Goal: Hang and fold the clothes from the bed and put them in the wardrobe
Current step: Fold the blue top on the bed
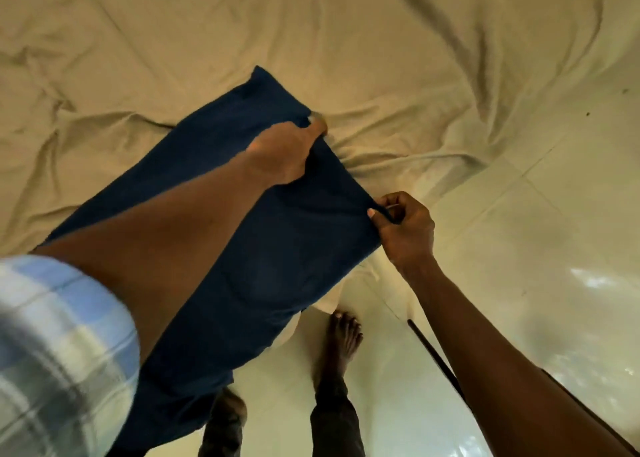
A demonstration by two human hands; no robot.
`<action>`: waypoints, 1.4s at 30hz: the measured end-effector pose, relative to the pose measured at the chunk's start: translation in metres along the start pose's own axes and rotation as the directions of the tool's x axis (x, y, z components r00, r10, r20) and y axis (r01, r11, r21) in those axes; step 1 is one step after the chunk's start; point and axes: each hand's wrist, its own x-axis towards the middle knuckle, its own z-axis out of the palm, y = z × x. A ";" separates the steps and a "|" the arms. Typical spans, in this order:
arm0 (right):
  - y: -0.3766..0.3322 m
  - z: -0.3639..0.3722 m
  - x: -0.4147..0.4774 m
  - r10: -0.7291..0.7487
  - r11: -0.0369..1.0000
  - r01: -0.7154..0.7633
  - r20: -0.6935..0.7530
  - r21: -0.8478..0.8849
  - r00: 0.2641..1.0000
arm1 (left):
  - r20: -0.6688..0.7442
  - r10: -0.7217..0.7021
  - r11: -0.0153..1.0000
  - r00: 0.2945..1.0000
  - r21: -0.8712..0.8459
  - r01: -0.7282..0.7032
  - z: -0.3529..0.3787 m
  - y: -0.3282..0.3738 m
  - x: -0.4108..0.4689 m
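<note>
Navy garment (294,249) over bed (138,58), pinch grip of left hand (284,152) on far edge, right hand (405,228) on corner

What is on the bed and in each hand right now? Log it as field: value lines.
bed: wrinkled cream sheet
garment: dark blue, draped over the bed edge, lower end hanging down
left hand: grips the garment's far edge
right hand: pinches its near corner
floor: pale tiles, bare feet standing
</note>
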 end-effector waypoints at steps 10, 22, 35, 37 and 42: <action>0.005 -0.014 0.020 0.124 0.988 -0.120 -0.038 0.095 0.991 | -0.143 -0.202 0.843 0.969 -0.529 0.097 0.013 0.026 0.003; 0.013 0.038 -0.049 0.508 0.723 -0.483 0.095 0.494 0.856 | -0.197 -0.108 0.994 0.975 -0.015 0.107 0.173 0.021 -0.281; -0.017 0.037 -0.055 0.509 0.635 -0.344 -0.040 0.692 0.860 | -0.222 -0.174 0.980 0.959 0.060 0.192 0.214 -0.007 -0.329; -0.016 0.034 -0.052 0.503 0.651 -0.327 -0.066 0.685 0.862 | -0.237 -0.217 0.974 0.947 0.009 0.225 0.211 -0.005 -0.323; -0.026 0.028 -0.057 0.517 0.666 -0.351 -0.067 0.658 0.853 | -0.338 -0.364 0.913 0.868 -0.315 0.260 0.195 0.005 -0.336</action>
